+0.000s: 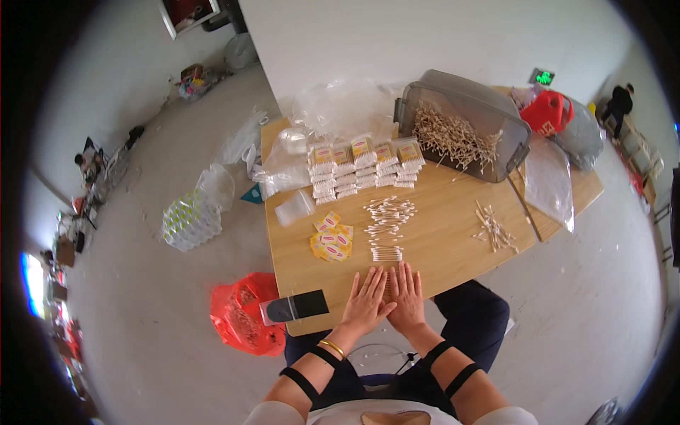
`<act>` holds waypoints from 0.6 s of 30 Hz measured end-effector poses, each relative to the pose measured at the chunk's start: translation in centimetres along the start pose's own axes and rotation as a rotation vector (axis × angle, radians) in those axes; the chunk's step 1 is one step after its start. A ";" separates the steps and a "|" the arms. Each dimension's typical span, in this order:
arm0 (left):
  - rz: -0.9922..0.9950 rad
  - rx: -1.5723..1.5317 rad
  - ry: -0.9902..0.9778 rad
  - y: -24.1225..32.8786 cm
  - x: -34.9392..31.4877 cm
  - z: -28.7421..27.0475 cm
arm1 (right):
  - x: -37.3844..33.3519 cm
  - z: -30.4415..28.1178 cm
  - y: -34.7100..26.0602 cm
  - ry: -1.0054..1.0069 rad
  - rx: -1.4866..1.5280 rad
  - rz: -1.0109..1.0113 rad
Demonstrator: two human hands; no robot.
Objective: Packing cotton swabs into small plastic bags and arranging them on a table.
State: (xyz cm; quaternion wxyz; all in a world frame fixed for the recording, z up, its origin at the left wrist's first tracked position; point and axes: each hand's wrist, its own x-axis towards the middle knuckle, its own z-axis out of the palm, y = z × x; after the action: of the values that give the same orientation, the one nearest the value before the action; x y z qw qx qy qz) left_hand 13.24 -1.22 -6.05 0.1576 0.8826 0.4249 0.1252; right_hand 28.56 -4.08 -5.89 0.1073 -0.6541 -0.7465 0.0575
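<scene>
My left hand (365, 303) lies flat near the table's front edge, its fingers stretched out. Beside it, my right hand (406, 297) is flat too, with fingers extended. Between and partly under the hands shows a row of cotton swabs (389, 285), mostly covered by them. Just beyond my fingertips a neat row of swabs (387, 253) lies side by side. Farther off is a loose heap of swabs (389, 216). Yellow and white printed cards (333, 239) are spread to the left of it. Stacked bags of packed swabs (363, 166) stand behind.
A grey plastic bin (460, 92) holding many swabs lies tilted at the back right. Scattered swabs (496, 230) sit on the right. A phone-like black object (297, 306) rests at the left front corner, above a red bag (244, 315). Clear plastic bags (294, 209) lie left.
</scene>
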 end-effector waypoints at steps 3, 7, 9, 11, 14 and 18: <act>-0.007 0.011 0.006 0.0 0.0 -0.3 | -0.1 0.5 0.0 0.050 0.023 0.017; -0.006 0.008 0.015 -0.1 0.0 -0.2 | -0.1 0.4 0.0 0.039 0.042 0.027; 0.003 -0.002 0.014 -0.2 0.1 -0.5 | -0.1 0.5 0.0 0.063 0.047 0.027; -0.040 -0.041 -0.030 -0.2 0.5 -0.9 | -0.3 0.8 0.1 0.078 0.053 0.038; -0.098 0.035 -0.024 -0.9 1.7 -1.3 | -0.2 0.7 0.0 0.077 0.011 0.037; 0.009 0.142 0.044 -1.7 3.4 -1.9 | -0.1 0.0 -0.2 0.029 -0.030 0.018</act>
State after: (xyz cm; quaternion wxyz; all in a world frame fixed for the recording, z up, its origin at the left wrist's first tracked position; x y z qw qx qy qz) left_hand 13.43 2.85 -4.66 0.0848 0.8905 0.4321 0.1149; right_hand 28.34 -4.24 -5.86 0.1075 -0.6630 -0.7399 0.0378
